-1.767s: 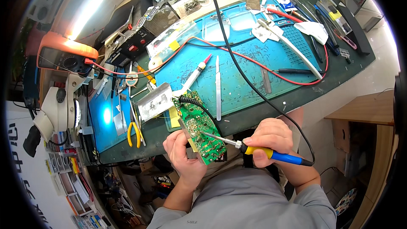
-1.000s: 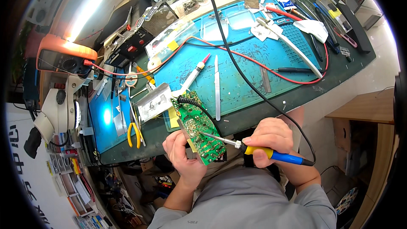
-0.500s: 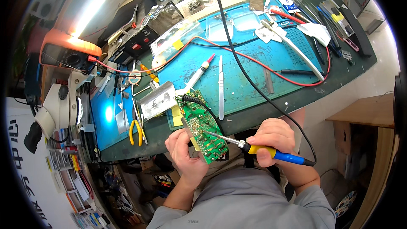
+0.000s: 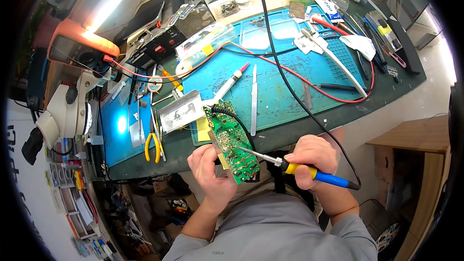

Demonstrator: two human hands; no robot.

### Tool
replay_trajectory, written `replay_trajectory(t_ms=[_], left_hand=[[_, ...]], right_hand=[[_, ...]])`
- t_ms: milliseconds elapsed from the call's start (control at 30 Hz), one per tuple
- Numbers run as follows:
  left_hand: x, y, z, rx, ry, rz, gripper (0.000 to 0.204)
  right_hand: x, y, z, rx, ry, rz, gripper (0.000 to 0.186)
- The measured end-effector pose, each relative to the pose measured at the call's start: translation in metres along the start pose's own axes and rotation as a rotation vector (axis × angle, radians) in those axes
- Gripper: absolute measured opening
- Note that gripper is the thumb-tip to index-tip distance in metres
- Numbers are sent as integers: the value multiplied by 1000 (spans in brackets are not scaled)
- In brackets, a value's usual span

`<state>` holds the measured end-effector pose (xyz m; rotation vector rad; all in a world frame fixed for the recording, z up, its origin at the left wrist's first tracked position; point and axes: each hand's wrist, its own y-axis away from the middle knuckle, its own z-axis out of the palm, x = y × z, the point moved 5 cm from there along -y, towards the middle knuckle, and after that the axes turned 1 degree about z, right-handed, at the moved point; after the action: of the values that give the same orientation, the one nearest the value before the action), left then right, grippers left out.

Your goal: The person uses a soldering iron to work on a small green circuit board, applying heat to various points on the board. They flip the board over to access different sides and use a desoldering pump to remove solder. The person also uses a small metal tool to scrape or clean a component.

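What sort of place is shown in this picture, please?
It is probably an electronics repair workshop: a soldering iron points at a green circuit board, and an orange multimeter is at the left.

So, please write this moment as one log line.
left hand: holds green circuit board; right hand: holds soldering iron, tip at board; scalpel: on blue mat

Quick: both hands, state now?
Left hand: closed, holding the green rectangular circuit board by its edge.
Right hand: closed, holding the yellow-and-blue pen-shaped soldering iron.
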<state>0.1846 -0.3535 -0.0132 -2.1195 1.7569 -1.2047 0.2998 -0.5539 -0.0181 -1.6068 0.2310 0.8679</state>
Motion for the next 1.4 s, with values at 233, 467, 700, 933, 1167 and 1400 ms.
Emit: replay_trajectory(t_ms=[233, 467, 700, 933, 1167, 1400], left_hand=[[1, -1, 0, 3, -5, -5, 39], [3, -2, -1, -12, -6, -10, 40], [3, -1, 0, -17, -13, -11, 40], [2, -1, 0, -16, -9, -8, 40], [4, -3, -1, 16, 0, -13, 34], [4, -4, 0, 15, 3, -19, 33]], right_hand=[[1, 0, 3, 1, 14, -24, 13], [1, 0, 4, -13, 22, -36, 13], [1, 0, 4, -17, 12, -37, 14], [1, -1, 4, -34, 8, -49, 15], [1, -1, 4, -60, 2, -49, 16], [0, -2, 5, -88, 9, -68, 18]])
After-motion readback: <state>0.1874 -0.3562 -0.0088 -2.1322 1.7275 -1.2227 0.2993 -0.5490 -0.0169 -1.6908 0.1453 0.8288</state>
